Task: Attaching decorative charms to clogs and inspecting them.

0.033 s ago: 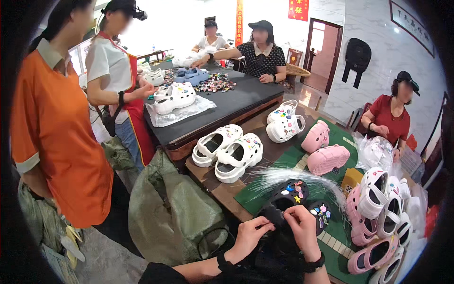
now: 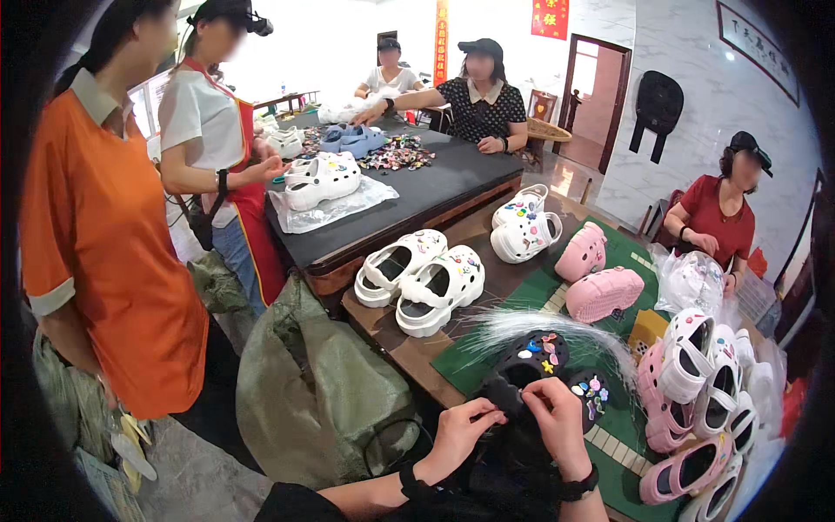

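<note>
We see the left hand (image 2: 470, 424) pinching, thumb against fingers, the edge of the dark strap (image 2: 502, 391) at the near end of a black clog (image 2: 522, 365), while the right hand (image 2: 554, 416) grips the strap's other side with fingertips drawn together. We find the black clog at the near edge of a brown surface (image 2: 491, 285), its toe pointing away and dotted with colorful charms; we cannot tell whether it is resting there or held up. Just right of the black clog, we spot a second black clog (image 2: 588, 396), likewise decorated. We see white strands (image 2: 557, 329) fanning out just beyond the black clog, over a green mat (image 2: 459, 369).

Farther beyond the black clog, we note two pink clogs (image 2: 604, 294) and charm-studded white clogs (image 2: 524, 233); beyond it to the left sits another white pair (image 2: 439, 290). Well to the right of the black clog, we see white and pink clogs piled together (image 2: 683, 383). Left of the black clog slumps a green sack (image 2: 322, 383).

Far beyond the black clog, we see a worker in a dotted top (image 2: 487, 109) reaching across a dark surface (image 2: 435, 191) toward blue clogs (image 2: 348, 141) beside scattered charms (image 2: 400, 155). Well left of the black clog, we see a person in orange (image 2: 122, 261) standing.
</note>
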